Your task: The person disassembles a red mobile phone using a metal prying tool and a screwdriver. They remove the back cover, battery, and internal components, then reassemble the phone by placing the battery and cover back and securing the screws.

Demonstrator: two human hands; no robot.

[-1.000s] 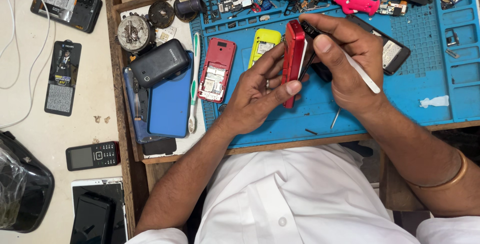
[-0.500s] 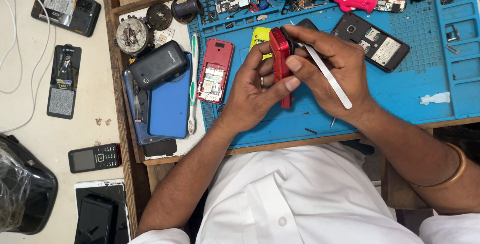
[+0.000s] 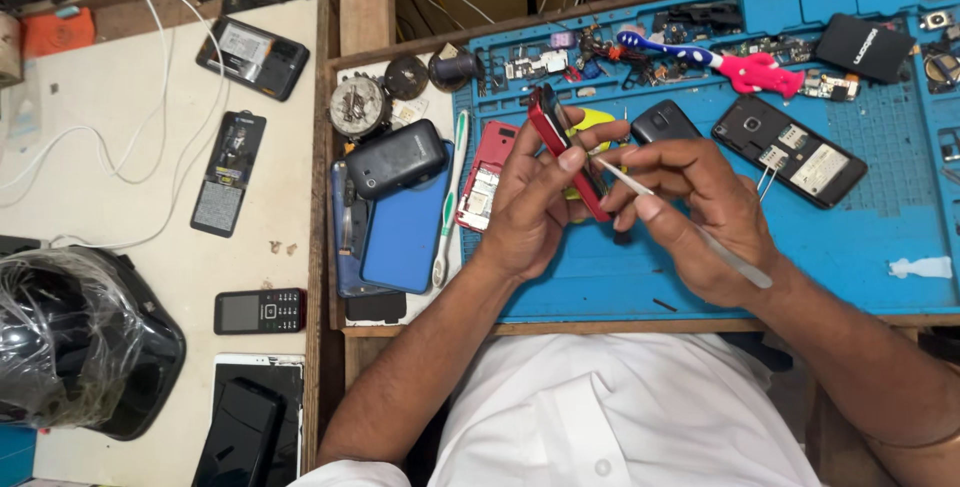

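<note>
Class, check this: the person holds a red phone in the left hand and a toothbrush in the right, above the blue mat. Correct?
Not quite. In the head view the right hand holds slim metal tweezers, not a toothbrush. The left hand does hold the red phone above the blue mat.

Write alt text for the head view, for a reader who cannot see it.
Seen from above, a person's left hand holds a red phone on edge over a blue work mat, while the right hand holds pale tweezers against it. Opened phones, parts and a pink toothbrush lie scattered about.
</note>
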